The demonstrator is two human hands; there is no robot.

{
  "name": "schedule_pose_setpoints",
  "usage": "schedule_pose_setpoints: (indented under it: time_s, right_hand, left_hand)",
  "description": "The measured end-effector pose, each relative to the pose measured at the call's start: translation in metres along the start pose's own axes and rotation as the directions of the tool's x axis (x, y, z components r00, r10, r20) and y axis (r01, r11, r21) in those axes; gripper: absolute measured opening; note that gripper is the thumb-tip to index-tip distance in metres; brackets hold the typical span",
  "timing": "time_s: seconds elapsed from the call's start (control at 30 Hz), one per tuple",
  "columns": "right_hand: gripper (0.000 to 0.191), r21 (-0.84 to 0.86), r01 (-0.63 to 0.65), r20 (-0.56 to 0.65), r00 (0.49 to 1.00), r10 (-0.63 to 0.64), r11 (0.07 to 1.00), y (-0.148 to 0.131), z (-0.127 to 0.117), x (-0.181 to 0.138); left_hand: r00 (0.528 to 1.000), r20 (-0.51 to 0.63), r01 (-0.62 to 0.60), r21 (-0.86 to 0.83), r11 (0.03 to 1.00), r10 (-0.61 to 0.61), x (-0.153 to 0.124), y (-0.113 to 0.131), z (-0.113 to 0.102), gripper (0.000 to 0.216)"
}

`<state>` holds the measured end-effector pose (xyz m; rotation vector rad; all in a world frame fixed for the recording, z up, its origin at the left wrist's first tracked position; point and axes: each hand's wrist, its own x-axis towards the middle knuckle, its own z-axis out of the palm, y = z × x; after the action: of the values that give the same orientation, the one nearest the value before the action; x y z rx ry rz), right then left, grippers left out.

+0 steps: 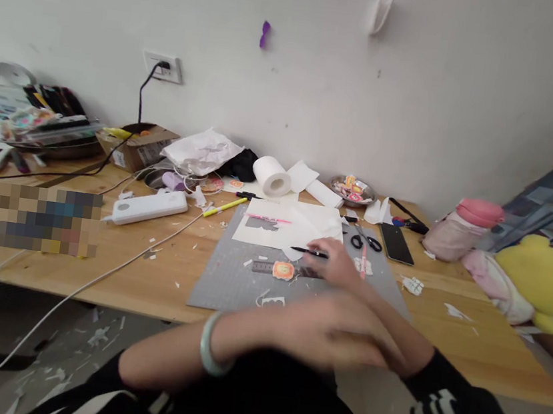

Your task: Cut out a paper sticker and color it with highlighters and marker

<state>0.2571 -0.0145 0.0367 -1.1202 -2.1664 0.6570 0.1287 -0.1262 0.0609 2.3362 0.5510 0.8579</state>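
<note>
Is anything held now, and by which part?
Cannot tell: the right hand is at the right end of a black pen, grip unclear; the left hand is blurred.

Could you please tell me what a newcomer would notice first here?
Probably the blurred left hand, low in the middle, with a pale bangle at its wrist. Beyond it, the right hand is by a black pen over the grey mat. The yellow toy at the right edge also stands out.
</note>
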Motion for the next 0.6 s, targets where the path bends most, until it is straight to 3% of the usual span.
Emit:
schedule_pose_setpoints:
  time_s: [0.1, 0.17, 0.23, 0.4, 0.6]
  right_hand:
    - [0.038, -0.064, 0.140, 0.117, 0.984, -0.131, 0.988, 0.001, 0.027, -0.019]
    - [0.050, -0.094, 0.195, 0.168, 0.970, -0.178, 0.976, 0.003, 0.035, -0.019]
    - [0.047, -0.118, 0.223, 0.194, 0.961, -0.198, 0.968, 0.006, 0.039, -0.016]
    - [0.039, -0.164, 0.229, 0.153, 0.967, -0.204, 0.959, 0.013, 0.041, -0.013]
    - [0.039, -0.185, 0.176, 0.022, 0.984, -0.175, 0.967, 0.022, 0.039, -0.011]
  left_hand:
    - [0.951, -0.233, 0.228, 0.091, 0.969, -0.202, 0.002, -0.054, -0.041, 0.028]
    - [0.919, -0.281, 0.326, 0.139, 0.935, -0.278, -0.003, -0.085, -0.058, 0.028]
    - [0.897, -0.293, 0.390, 0.178, 0.903, -0.330, -0.008, -0.106, -0.064, 0.024]
    - [0.876, -0.262, 0.466, 0.252, 0.848, -0.404, -0.020, -0.115, -0.064, 0.025]
    - [0.847, -0.110, 0.523, 0.338, 0.782, -0.519, -0.035, -0.117, -0.089, 0.015]
